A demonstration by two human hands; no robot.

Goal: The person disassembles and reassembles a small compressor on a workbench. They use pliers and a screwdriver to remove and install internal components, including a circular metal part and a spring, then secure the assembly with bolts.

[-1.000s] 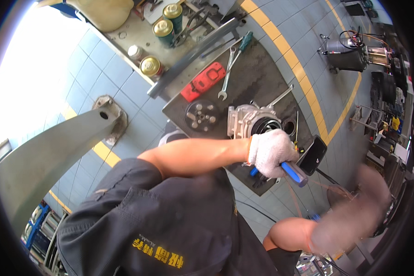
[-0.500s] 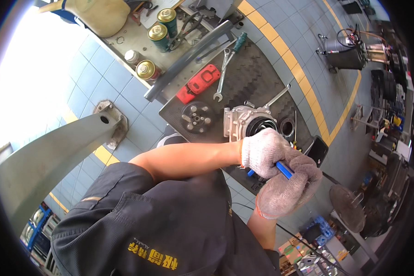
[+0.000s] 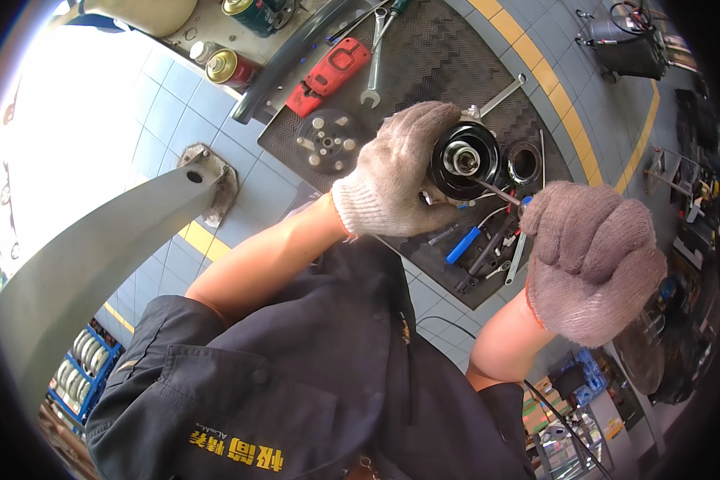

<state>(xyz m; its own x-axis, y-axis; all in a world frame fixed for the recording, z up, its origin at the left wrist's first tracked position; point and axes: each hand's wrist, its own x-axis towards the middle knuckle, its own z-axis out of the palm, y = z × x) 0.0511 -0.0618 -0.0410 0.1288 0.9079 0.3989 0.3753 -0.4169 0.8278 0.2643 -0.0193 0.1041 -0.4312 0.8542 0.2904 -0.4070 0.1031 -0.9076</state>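
Note:
My left hand [image 3: 400, 172], in a pale knit glove, is closed round the side of a metal compressor [image 3: 474, 113]. Its black pulley [image 3: 489, 148] faces up, with a silvery hub [image 3: 461, 158] in the middle. My right hand [image 3: 596, 260], gloved too, forms a fist round the handle of a screwdriver [image 3: 500, 192]; a bit of blue shows at the grip. The thin metal shaft slants into the pulley's centre, where its tip meets the hub. Most of the compressor's body is hidden beneath the pulley and my left hand.
On the dark ribbed mat [image 3: 448, 48] lie a red tool case [image 3: 336, 68], a wrench [image 3: 374, 68], a round studded plate [image 3: 326, 142], a ring [image 3: 524, 163] and a blue-handled tool [image 3: 462, 246]. A grey post [image 3: 120, 248] stands left; cans [image 3: 228, 68] sit on the bench.
My hands, together over the blue handle before, have parted. The left has moved up onto the compressor; the right has swung right with the screwdriver, its shaft now at the hub. The view has shifted.

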